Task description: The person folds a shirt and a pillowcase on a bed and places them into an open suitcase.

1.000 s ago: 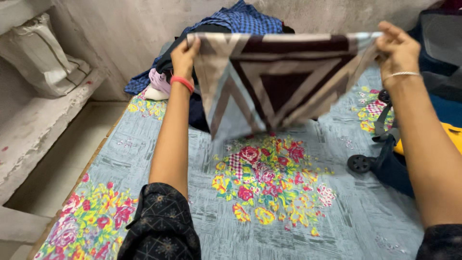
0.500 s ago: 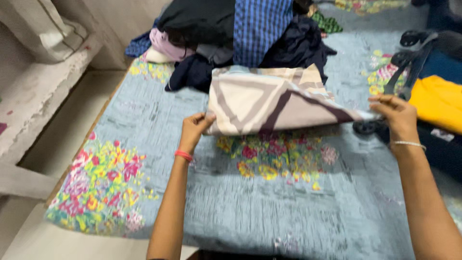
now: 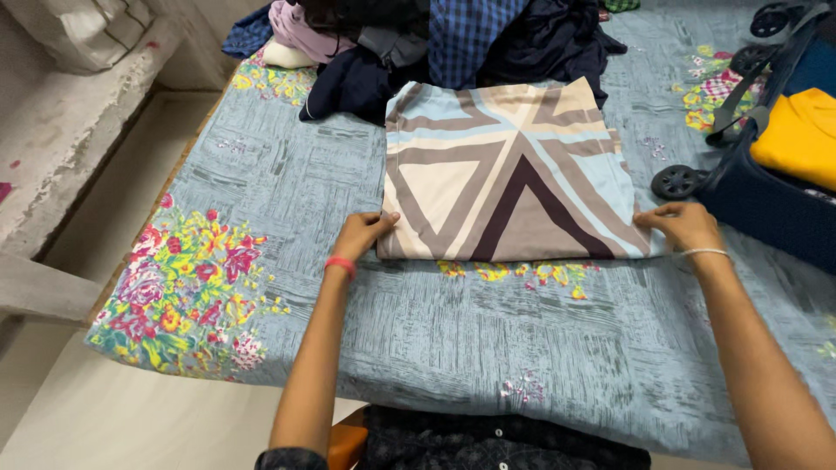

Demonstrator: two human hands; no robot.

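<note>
Head view looks down on a bed covered by a grey-blue floral bedsheet (image 3: 287, 183), where we see a folded cloth (image 3: 509, 174) with brown, cream and pale-blue triangles lying flat at the centre. The left hand (image 3: 364, 233) pinches the cloth's near corner at about 7 o'clock of it, fingers closed on the edge; the right hand (image 3: 684, 226) does the same at the corner near 4 o'clock, thumb and fingers narrow on the fabric. At 12 o'clock, touching the cloth's far edge, sits a pile of clothes (image 3: 453, 39), dark and checked blue. At 3 o'clock stands a navy suitcase (image 3: 766, 200) with wheels, a yellow garment (image 3: 801, 130) inside it. We judge the step in hand to be laying the cloth out and squaring its near edge; the next move would call for keeping both corners level and the surface free of wrinkles.
</note>
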